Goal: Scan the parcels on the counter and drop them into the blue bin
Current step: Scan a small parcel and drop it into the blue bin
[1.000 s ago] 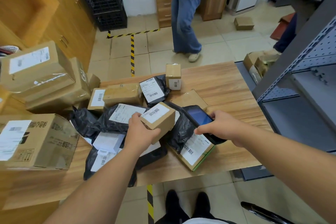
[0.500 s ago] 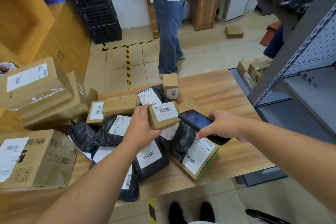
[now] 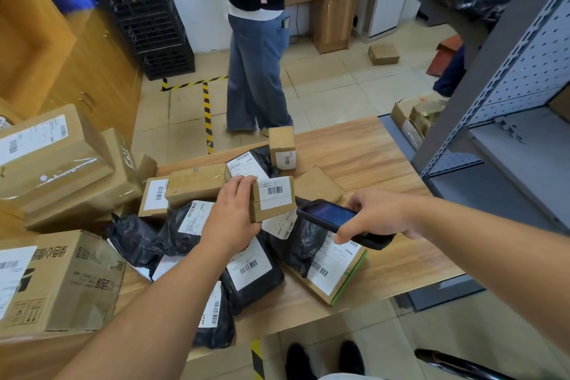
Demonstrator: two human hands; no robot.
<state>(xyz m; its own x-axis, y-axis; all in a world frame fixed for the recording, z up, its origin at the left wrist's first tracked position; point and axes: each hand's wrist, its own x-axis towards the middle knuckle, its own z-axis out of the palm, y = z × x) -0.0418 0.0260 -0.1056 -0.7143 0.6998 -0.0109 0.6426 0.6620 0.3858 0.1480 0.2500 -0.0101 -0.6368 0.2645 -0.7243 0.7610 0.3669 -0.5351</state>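
My left hand (image 3: 229, 219) grips a small brown box (image 3: 271, 199) and holds it above the wooden counter (image 3: 370, 163), its white barcode label turned toward the right. My right hand (image 3: 379, 216) holds a black handheld scanner (image 3: 331, 217), whose front end sits just beside the box's label. Under both hands lies a heap of parcels: black plastic mailers (image 3: 249, 271) with white labels, a flat box with a green edge (image 3: 336, 271), and small cartons (image 3: 282, 148). No blue bin is in view.
Big cardboard boxes (image 3: 58, 163) are stacked at the counter's left end, and another (image 3: 61, 281) sits at the near left. A person in jeans (image 3: 256, 71) stands beyond the counter holding a box by black crates (image 3: 154, 28). A grey metal shelf (image 3: 509, 86) rises on the right.
My left hand lifted the small box off the pile and turned its label to the scanner. The camera tilted up, bringing more of the person beyond the counter into view.
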